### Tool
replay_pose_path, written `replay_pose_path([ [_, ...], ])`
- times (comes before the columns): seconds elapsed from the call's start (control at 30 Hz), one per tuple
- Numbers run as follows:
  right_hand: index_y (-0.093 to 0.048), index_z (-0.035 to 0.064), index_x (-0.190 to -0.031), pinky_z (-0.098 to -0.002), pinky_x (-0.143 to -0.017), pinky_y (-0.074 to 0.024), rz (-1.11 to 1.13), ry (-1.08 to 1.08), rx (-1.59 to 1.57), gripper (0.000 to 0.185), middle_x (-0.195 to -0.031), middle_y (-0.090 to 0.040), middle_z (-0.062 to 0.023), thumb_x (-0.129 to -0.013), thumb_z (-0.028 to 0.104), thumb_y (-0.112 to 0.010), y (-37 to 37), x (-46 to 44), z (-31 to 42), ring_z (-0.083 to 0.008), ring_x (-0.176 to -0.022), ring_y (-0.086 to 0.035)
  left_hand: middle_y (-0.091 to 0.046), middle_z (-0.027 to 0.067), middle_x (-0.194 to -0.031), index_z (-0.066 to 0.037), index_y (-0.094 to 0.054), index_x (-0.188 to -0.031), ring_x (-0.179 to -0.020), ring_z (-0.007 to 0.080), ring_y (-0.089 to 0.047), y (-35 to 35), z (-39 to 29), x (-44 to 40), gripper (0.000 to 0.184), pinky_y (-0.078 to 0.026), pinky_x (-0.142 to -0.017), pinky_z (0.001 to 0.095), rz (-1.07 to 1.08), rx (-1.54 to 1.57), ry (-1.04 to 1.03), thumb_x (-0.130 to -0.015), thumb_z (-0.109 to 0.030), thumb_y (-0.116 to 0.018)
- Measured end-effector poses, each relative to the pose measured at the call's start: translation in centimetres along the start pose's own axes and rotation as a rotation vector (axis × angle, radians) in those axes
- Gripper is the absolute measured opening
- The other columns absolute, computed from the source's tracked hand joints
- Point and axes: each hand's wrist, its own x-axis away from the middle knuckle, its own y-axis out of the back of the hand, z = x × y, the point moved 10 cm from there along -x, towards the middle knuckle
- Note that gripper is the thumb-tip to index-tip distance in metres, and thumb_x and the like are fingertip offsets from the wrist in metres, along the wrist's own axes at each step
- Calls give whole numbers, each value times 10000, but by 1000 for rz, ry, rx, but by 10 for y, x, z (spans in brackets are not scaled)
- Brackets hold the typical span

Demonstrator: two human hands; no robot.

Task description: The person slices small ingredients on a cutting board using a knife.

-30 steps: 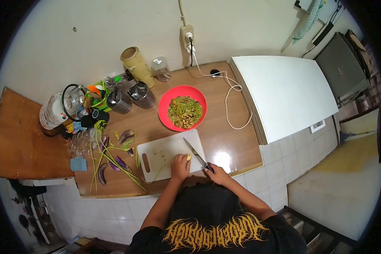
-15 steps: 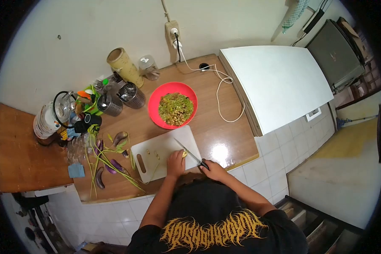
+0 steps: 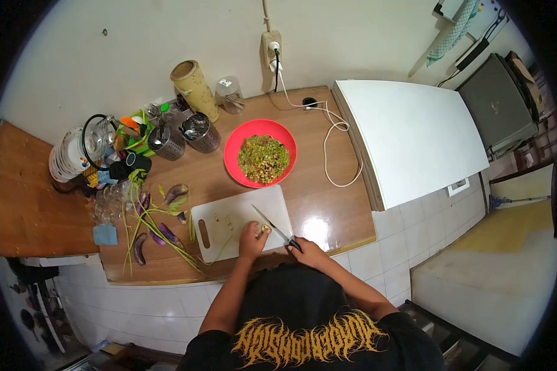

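Note:
My left hand (image 3: pixel 252 241) is closed round a small yellowish vegetable piece (image 3: pixel 265 229) over the white cutting board (image 3: pixel 215 213). In my right hand (image 3: pixel 308 253) is the black handle of a knife (image 3: pixel 271 224), whose blade points up and left over the board, just right of the piece. A few small cut bits (image 3: pixel 228 221) and a thin green stem lie on the board's left half. Behind the board stands a red bowl (image 3: pixel 231 154) with chopped green and brown food (image 3: pixel 263 159). Purple eggplants (image 3: pixel 140 248) and long green beans (image 3: pixel 148 226) lie to the left.
Two metal utensil holders (image 3: pixel 167 143), a tan cylinder (image 3: pixel 195 89) and a clear jar (image 3: pixel 230 96) stand at the back. Stacked dishes (image 3: pixel 68 154), glasses and a blue sponge (image 3: pixel 104 235) are at the left. A white cable (image 3: pixel 325 148) lies beside a raised white surface (image 3: pixel 414 136).
The camera view has shifted and turned. Both hands stay over the board's front part, the left still holding the piece and the right still holding the knife beside it.

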Motion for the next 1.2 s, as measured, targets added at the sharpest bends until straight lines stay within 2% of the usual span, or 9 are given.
replay_pose_path([
  [0.13, -606, -21, -1088, -522, -887, -501, -1, 1, 9, 359, -1023, -654, -283, -992, 325, -586, -3, 1, 5, -474, -1009, -630, -622, 186, -1064, 6, -626, -1160, -889, 316, -646, 5, -24, 7, 410, -560, -768, 392, 40, 8, -324, -828, -160, -799],
  [0.23, -616, -24, -1051, -525, -835, -516, -39, 14, 37, 377, -972, -667, -284, -995, 348, -585, -4, -7, 14, -476, -937, -651, -625, 180, -1044, 0, -628, -1153, -883, 319, -644, 1, -25, 8, 374, -551, -771, 399, 33, -10, -370, -833, -119, -779],
  [0.27, -624, -26, -1008, -528, -790, -528, -89, 45, 71, 391, -924, -678, -285, -997, 364, -588, -1, -10, 19, -477, -873, -668, -625, 180, -1044, 0, -628, -1153, -883, 319, -644, -2, -23, 8, 374, -551, -771, 399, 39, -8, -371, -833, -119, -779],
  [0.37, -624, -26, -1026, -536, -787, -531, -117, 46, 151, 397, -889, -683, -284, -1011, 364, -550, -6, -19, 25, -483, -849, -672, -626, 174, -1024, -4, -635, -1138, -865, 324, -641, -5, -21, 10, 332, -539, -773, 410, 24, -21, -344, -845, -103, -756],
  [0.57, -594, -70, -1053, -561, -826, -530, 66, -161, 227, 405, -947, -682, -318, -1027, 324, -504, -8, -13, 42, -495, -898, -672, -616, 165, -964, -1, -640, -1118, -836, 306, -629, 0, -30, 11, 307, -516, -754, 409, 1, -51, -351, -853, -99, -759],
  [0.73, -595, -73, -1051, -556, -846, -528, 73, -207, 234, 402, -993, -677, -326, -1032, 317, -496, -15, -2, 41, -489, -937, -671, -600, 165, -924, -6, -636, -1023, -829, 327, -611, 1, -31, 9, 240, -501, -745, 429, -11, -107, -377, -840, -98, -763],
  [1.0, -566, -78, -1058, -562, -826, -528, 72, -257, 198, 391, -958, -671, -317, -1032, 306, -497, -37, 0, 24, -501, -899, -665, -618, 162, -954, -17, -650, -1042, -853, 356, -623, -6, -19, 4, 231, -498, -745, 448, 0, -73, -311, -849, -102, -742],
  [1.1, -549, -53, -1021, -558, -739, -544, -99, -97, 231, 360, -849, -665, -313, -1014, 306, -527, -47, -18, 4, -493, -797, -669, -617, 165, -959, -12, -644, -1043, -856, 357, -624, -8, -14, 4, 234, -498, -748, 447, 10, -82, -304, -854, -107, -742],
  [1.2, -549, -36, -1032, -558, -728, -546, -96, -105, 236, 342, -827, -669, -293, -1000, 304, -546, -54, -32, -1, -487, -781, -674, -612, 167, -954, -8, -632, -1044, -845, 357, -619, -7, -14, 5, 236, -494, -746, 453, 8, -86, -303, -857, -105, -740],
])
